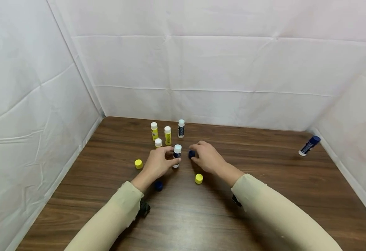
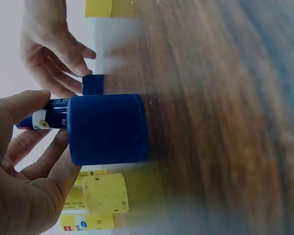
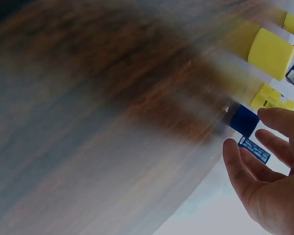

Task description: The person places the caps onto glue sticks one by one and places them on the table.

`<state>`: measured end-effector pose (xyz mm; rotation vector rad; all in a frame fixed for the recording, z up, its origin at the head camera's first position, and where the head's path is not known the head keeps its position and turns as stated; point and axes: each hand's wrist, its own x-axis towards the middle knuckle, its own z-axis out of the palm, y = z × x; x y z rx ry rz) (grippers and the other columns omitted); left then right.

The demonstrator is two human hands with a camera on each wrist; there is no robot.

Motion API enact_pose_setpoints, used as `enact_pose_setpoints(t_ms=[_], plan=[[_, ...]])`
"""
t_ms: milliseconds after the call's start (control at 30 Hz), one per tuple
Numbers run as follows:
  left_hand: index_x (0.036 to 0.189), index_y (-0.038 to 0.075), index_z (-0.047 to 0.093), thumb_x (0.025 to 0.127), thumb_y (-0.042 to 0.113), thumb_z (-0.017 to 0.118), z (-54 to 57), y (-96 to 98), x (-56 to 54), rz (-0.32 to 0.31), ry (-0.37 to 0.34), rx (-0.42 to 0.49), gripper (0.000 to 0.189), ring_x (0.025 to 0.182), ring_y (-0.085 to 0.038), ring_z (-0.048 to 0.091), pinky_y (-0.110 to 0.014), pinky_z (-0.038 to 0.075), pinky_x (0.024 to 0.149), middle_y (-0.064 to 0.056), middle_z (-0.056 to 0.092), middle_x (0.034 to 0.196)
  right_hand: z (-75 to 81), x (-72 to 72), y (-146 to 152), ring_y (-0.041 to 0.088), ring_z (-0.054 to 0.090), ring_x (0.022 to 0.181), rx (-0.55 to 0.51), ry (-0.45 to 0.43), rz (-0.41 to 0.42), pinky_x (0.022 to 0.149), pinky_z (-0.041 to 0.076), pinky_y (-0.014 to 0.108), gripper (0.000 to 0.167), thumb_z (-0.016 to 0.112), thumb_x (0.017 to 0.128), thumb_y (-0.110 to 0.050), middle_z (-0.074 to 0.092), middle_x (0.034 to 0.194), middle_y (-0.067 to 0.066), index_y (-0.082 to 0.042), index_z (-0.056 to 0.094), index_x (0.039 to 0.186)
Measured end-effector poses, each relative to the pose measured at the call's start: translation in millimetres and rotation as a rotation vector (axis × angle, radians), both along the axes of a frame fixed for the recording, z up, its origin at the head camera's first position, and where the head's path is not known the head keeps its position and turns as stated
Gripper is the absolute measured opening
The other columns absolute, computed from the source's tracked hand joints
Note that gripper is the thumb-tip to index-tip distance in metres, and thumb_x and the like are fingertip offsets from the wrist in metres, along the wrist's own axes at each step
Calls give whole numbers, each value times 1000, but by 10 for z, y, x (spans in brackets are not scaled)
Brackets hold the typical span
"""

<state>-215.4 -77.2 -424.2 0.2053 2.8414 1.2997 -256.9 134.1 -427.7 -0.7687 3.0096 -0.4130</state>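
My left hand grips a blue glue stick between thumb and fingers, held upright with its white end up. To its right, my right hand spreads thumb and fingers around a blue cap on the table. In the right wrist view, the thumb lies right at that cap and the index fingertip stands off its edge. Beyond the left hand stand yellow glue sticks with white tops, one partly hidden by the fingers. Another blue glue stick is upright behind them.
Two yellow caps lie near the hands, one on the left and one in front of the right hand. A second blue cap sits by the left wrist. A blue-capped glue stick stands far right. White cloth walls border the table.
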Motion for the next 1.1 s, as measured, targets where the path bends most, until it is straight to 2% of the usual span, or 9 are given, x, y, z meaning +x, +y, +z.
enact_pose_setpoints(t_ms=[167, 533, 767, 1100], plan=[[130, 14, 68, 91, 31, 78, 36, -8, 53, 10, 17, -15, 43, 105, -20, 69, -42, 56, 92, -1, 75, 111, -39, -32, -27, 27, 62, 117, 10, 21, 16, 98, 54, 43, 35, 72, 96, -17, 63, 127, 12, -8, 67, 130], [124, 14, 72, 90, 28, 80, 48, -102, 192, 39, 71, 4, 38, 95, -16, 70, -40, 57, 85, 1, 75, 101, -67, -53, -78, 26, 66, 107, 10, 77, 32, 94, 56, 40, 27, 75, 93, -16, 68, 115, 11, -4, 73, 117], [120, 16, 73, 89, 27, 81, 76, -156, 259, 50, 85, 16, 34, 89, -14, 69, -37, 58, 80, 2, 74, 95, -87, -42, -80, 25, 66, 106, -16, 52, 5, 92, 57, 39, 25, 76, 92, -15, 69, 112, 8, -6, 73, 114], [123, 14, 73, 88, 28, 82, 166, -203, 327, 62, 108, -3, 38, 89, -15, 69, -35, 58, 77, 0, 71, 100, -81, -34, -45, 24, 66, 106, -34, 73, 29, 91, 57, 40, 20, 73, 91, -8, 69, 110, 7, -10, 74, 111]])
